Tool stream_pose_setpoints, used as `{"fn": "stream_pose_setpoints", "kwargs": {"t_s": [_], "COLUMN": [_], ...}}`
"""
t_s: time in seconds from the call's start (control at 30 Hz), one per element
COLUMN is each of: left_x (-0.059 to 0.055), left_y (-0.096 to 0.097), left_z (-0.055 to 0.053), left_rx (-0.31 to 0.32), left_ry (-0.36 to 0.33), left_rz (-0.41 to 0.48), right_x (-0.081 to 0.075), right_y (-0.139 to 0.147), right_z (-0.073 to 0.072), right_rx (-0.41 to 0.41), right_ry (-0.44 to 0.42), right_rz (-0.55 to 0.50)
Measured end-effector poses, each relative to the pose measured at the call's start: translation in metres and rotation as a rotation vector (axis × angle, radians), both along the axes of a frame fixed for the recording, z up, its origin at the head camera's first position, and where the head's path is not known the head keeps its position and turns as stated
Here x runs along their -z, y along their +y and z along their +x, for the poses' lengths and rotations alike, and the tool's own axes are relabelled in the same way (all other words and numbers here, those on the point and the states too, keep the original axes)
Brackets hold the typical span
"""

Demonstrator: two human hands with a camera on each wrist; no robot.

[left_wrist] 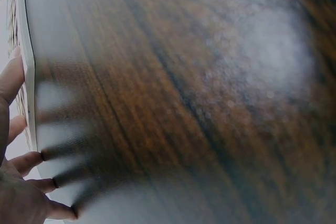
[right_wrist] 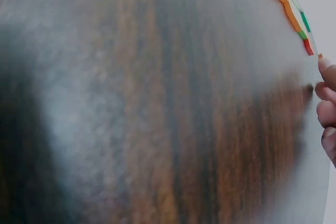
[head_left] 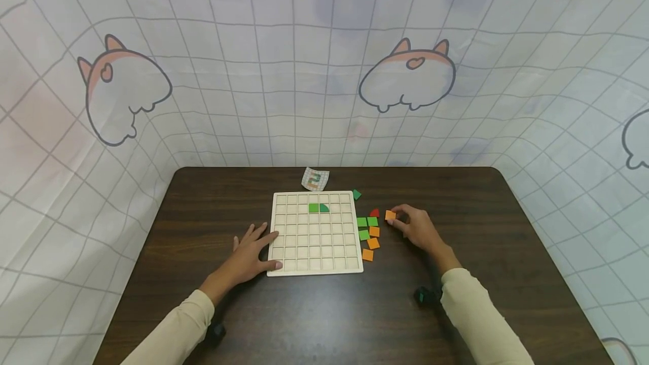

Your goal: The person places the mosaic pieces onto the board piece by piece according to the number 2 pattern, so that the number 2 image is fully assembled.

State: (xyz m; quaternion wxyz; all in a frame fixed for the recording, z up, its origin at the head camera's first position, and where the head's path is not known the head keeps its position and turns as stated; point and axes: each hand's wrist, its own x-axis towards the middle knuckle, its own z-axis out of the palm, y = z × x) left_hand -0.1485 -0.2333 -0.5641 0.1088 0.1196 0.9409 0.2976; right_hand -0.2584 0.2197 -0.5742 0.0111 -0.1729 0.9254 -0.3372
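A cream gridded board (head_left: 314, 235) lies on the dark table. Two pieces sit in its upper rows: a green square (head_left: 314, 208) and a dark green quarter-round piece (head_left: 324, 208). My left hand (head_left: 248, 258) spreads its fingers at the board's left edge, with thumb and forefinger resting on the rim. Between thumb and fingers, my right hand (head_left: 418, 230) pinches an orange square tile (head_left: 390, 215) to the right of the board. The right wrist view shows just a sliver of that tile by the fingertips (right_wrist: 326, 69).
Beside the board's right edge lie loose green squares (head_left: 372, 222), orange squares (head_left: 374, 231), a red piece (head_left: 374, 213) and a dark green piece (head_left: 356, 194). A small card with a coloured pattern (head_left: 315, 179) lies behind the board. A patterned curtain (head_left: 324, 72) surrounds the table (head_left: 314, 320).
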Motion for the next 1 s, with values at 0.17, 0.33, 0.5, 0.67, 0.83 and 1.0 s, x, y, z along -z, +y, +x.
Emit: {"fn": "stream_pose_setpoints", "kwargs": {"t_s": [0.17,0.33,0.5,0.67,0.83,1.0], "left_x": [0.000,0.000,0.001,0.001,0.000,-0.002], "left_y": [0.000,0.000,-0.001,-0.001,-0.001,0.000], "left_z": [0.001,0.001,0.001,0.001,0.001,0.000], "left_rx": [-0.003,-0.006,-0.008,-0.006,-0.005,-0.001], "left_ry": [-0.005,-0.003,-0.001,-0.002,0.003,0.006], "left_rz": [0.003,-0.002,-0.002,0.000,-0.003,-0.007], "right_x": [-0.002,-0.002,-0.001,-0.001,-0.003,-0.005], "right_y": [-0.003,-0.003,-0.004,-0.005,-0.008,-0.013], "right_z": [0.000,0.001,0.003,0.003,0.002,0.002], "right_rx": [0.011,0.011,0.022,0.041,0.048,0.053], "right_ry": [0.002,0.005,-0.014,-0.071,-0.106,-0.150], "right_rz": [-0.008,-0.025,-0.097,-0.159,-0.182,-0.217]}}
